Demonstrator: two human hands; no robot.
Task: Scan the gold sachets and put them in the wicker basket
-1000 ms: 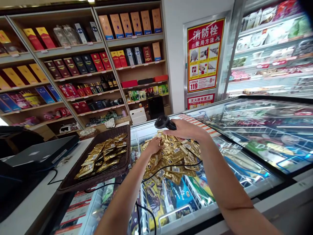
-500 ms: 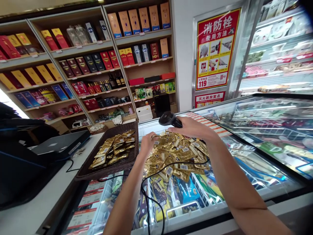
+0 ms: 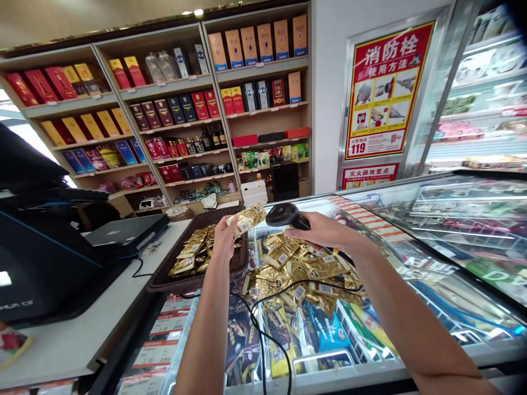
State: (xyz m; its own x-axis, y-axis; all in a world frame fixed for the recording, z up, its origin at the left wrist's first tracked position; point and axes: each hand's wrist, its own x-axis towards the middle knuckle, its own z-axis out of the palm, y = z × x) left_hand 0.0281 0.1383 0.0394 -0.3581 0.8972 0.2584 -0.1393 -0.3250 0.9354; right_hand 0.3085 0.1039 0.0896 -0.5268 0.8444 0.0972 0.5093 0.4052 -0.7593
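Observation:
Between the fingers of my left hand [image 3: 225,237] is a gold foil packet [image 3: 249,220], raised with its barcode showing, over the right edge of a brown woven basket [image 3: 158,282]. Gold packets [image 3: 191,247] of the same kind lie inside the basket. My right hand [image 3: 325,229] is wrapped round the handle of a black barcode scanner [image 3: 283,214], its head pointing left toward the held packet. Below the scanner, a loose heap of gold packets [image 3: 288,269] covers part of the freezer's glass top. The scanner's black cable [image 3: 257,323] loops across the heap.
Under the glass of the chest freezer [image 3: 321,378] are wire baskets of wrapped goods. A white counter [image 3: 78,337] with a black machine [image 3: 37,269] stands at the left. Shelves of boxed bottles [image 3: 177,109] and a red fire-hydrant poster [image 3: 389,90] are behind.
My left hand has come up and left from the heap, now with a gold packet in it. The scanner stays in my right hand. The whole view has shifted slightly.

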